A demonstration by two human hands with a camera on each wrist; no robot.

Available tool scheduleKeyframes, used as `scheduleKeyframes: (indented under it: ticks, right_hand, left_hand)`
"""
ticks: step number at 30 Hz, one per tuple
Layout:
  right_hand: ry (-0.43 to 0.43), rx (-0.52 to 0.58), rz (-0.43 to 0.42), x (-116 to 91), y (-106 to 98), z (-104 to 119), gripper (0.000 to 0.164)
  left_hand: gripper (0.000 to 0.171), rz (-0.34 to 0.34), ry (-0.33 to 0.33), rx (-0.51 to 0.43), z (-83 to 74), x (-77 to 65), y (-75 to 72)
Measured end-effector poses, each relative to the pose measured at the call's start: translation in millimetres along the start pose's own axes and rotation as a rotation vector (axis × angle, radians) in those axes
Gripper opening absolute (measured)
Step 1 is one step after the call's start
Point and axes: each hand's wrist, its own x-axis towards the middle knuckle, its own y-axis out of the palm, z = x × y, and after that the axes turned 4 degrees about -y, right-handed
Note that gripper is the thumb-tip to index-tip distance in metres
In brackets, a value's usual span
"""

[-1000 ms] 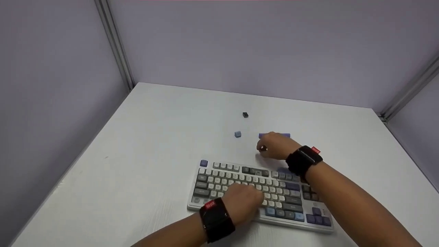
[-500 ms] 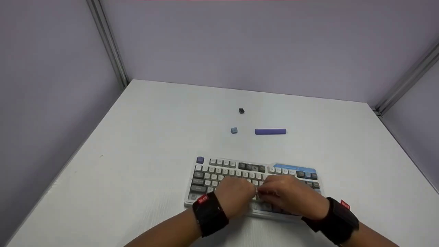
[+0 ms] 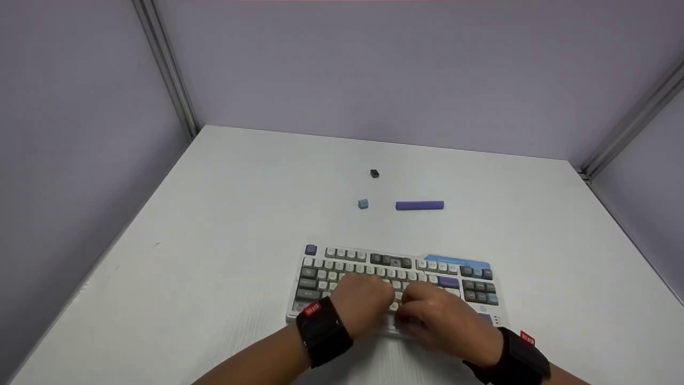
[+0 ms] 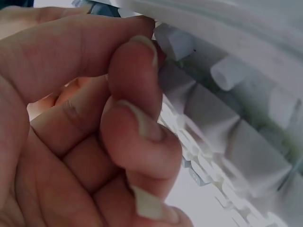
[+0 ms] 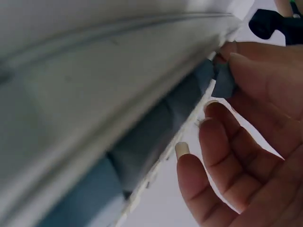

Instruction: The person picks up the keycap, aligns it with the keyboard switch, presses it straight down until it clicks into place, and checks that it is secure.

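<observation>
A keyboard (image 3: 350, 267) with white, grey, purple and blue keycaps lies under both hands in the head view. My left hand (image 3: 363, 300) is at its front middle with fingers curled. In the left wrist view, the left fingertips (image 4: 137, 59) gather close beside an uncovered white switch post (image 4: 175, 42); I cannot tell whether they hold anything. My right hand (image 3: 441, 323) is just to the right, at the front row. Its thumb and a finger pinch a dark blue-grey keycap (image 5: 223, 81) beside the keyboard's edge, the other fingers loosely bent.
Behind the keyboard on the white table (image 3: 240, 203) lie a purple spacebar-shaped bar (image 3: 420, 205), a small light-blue keycap (image 3: 363, 203) and a small black keycap (image 3: 374, 173). A grey-lilac panel (image 3: 374, 69) closes off the back.
The right hand has come from beside the purple bar down to the keyboard's front, next to the left hand, then shifted slightly lower. The left hand has stayed at the front row.
</observation>
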Motion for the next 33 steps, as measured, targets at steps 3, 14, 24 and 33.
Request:
scheduleKeyframes:
  ticks: [3,14,24,33]
  right_hand:
    - [-0.013,-0.015,-0.023,-0.7,3.9,0.0,0.015]
    - [-0.048,0.005,-0.101,-3.7,8.5,-0.3,0.015]
    - [-0.103,-0.021,-0.126,-0.7,7.2,5.2,0.011]
    - [0.004,0.117,-0.153,-6.5,2.8,-11.3,0.017]
  left_hand:
    - [0.018,-0.005,0.0,-0.011,0.3,0.2,0.0]
    - [0.019,0.021,-0.005,-0.014,1.4,0.6,-2.1]
    - [0.023,0.011,0.006,-0.029,1.8,0.5,0.3]
    - [0.022,0.016,0.002,-0.01,1.5,0.6,-0.1]
